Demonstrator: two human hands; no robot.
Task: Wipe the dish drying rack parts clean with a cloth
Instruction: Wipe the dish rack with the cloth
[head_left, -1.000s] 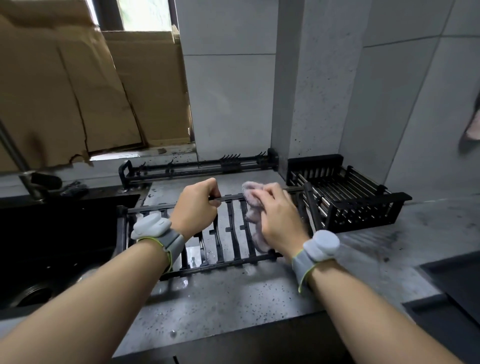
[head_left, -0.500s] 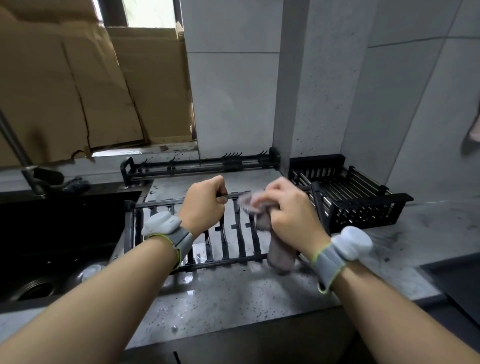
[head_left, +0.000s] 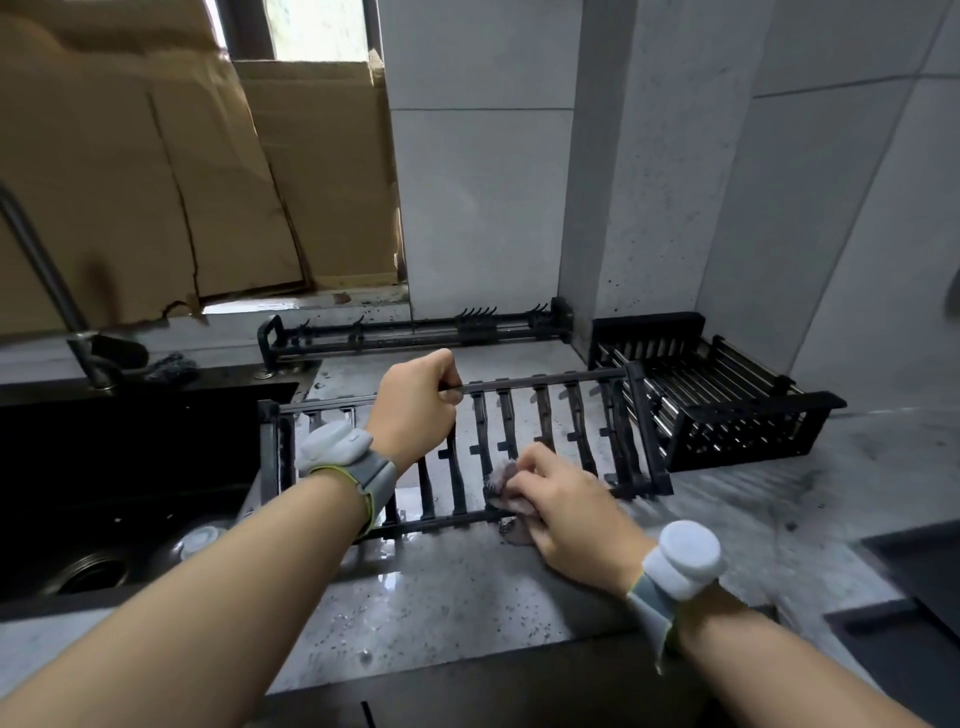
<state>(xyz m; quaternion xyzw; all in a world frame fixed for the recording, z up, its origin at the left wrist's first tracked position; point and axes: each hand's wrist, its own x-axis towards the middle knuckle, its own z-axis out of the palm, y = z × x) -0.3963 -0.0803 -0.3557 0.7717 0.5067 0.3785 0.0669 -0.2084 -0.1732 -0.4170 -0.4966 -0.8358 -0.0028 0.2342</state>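
A black slatted rack panel (head_left: 576, 431) lies on the wet grey counter (head_left: 467, 587), its left end over the sink edge. My left hand (head_left: 415, 410) grips the panel's far rail. My right hand (head_left: 561, 504) holds a small pale grey-pink cloth (head_left: 501, 480) bunched against a slat near the panel's near rail; most of the cloth is hidden under the fingers. A black rack basket (head_left: 727, 410) with metal bars stands to the right by the wall. A long black rack bar with hooks (head_left: 415, 332) lies along the back.
A dark sink (head_left: 104, 493) with a drain sits at the left, a tap (head_left: 47, 270) rising behind it. Cardboard sheets (head_left: 156, 182) lean against the window. A tiled pillar and wall close the back right. A dark recess lies at the lower right.
My right hand has drawn the cloth down a slat from the far rail to the near rail. My left hand has kept its grip on the far rail.
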